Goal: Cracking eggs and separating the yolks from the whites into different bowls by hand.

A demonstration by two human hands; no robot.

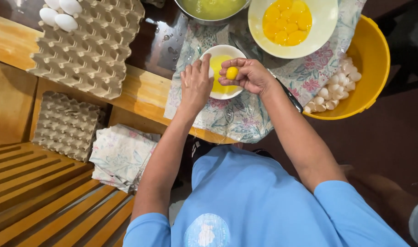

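Observation:
My right hand cups a round yellow egg yolk in its fingers, just above a small white bowl with yellow liquid in it. My left hand hovers over the bowl's left rim, fingers together and pointing up; a bit of white shows at its fingertips, and I cannot tell whether it is eggshell. Both hands are above a floral cloth on the table.
A large white bowl of several yolks stands behind. A metal bowl of pale liquid sits at top. A yellow basin holds eggshells at right. Cardboard egg trays, one with whole white eggs, lie left, above folded cloths.

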